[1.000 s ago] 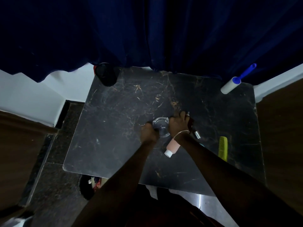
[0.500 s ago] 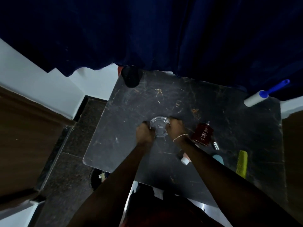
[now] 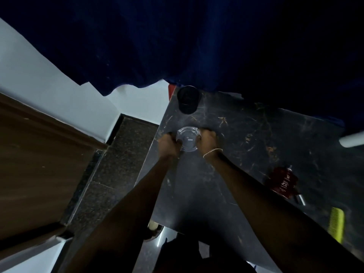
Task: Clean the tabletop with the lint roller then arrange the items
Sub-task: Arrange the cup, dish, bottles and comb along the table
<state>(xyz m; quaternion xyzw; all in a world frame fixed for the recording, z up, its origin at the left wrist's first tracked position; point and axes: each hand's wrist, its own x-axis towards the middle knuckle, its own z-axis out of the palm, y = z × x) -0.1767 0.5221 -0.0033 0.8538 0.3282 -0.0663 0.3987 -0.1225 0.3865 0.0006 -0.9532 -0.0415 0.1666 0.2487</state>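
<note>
A clear glass ashtray (image 3: 187, 138) rests on the dark marble tabletop (image 3: 246, 146) near its far left edge. My left hand (image 3: 168, 143) grips its left side and my right hand (image 3: 208, 139) grips its right side. Just behind it, at the table's back left corner, stands a black cup (image 3: 187, 102). The white lint roller (image 3: 351, 140) lies at the far right, cut off by the frame. Nearer on the right I see a dark red perfume bottle (image 3: 283, 183) and a yellow-green comb (image 3: 336, 223).
A dark blue curtain (image 3: 197, 46) hangs over the back of the table. To the left are a white wall (image 3: 49, 83), a brown wooden panel (image 3: 35, 160) and dark speckled floor (image 3: 110, 164). A small silver object (image 3: 300, 199) lies beside the perfume bottle.
Both hands have slid the glass ashtray from the table's middle toward the back left, close to the black cup. The view has swung left, pushing the lint roller to the frame's edge.
</note>
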